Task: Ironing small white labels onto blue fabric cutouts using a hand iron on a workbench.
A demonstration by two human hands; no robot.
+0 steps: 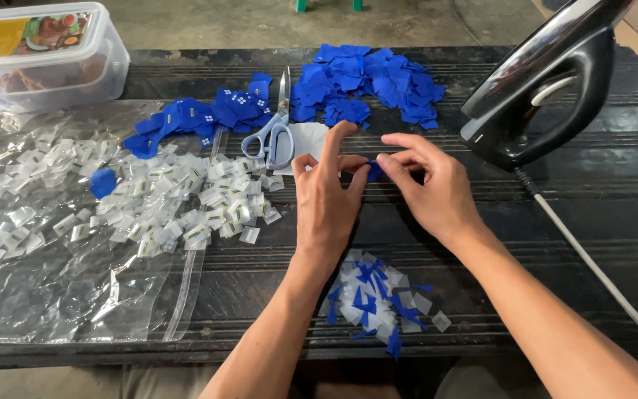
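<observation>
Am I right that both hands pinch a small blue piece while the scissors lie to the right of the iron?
Not quite. In the head view the scissors lie left of the iron. The left hand and right hand do pinch the small blue piece.

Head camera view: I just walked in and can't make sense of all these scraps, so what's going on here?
A person works at a dark slatted table. The left hand and right hand together pinch a small blue fabric piece. Beyond lie scissors and blue fabric heaps. White tags spread over a clear plastic bag at left, trimmings lie near the wrists, and an iron stands at right.
</observation>
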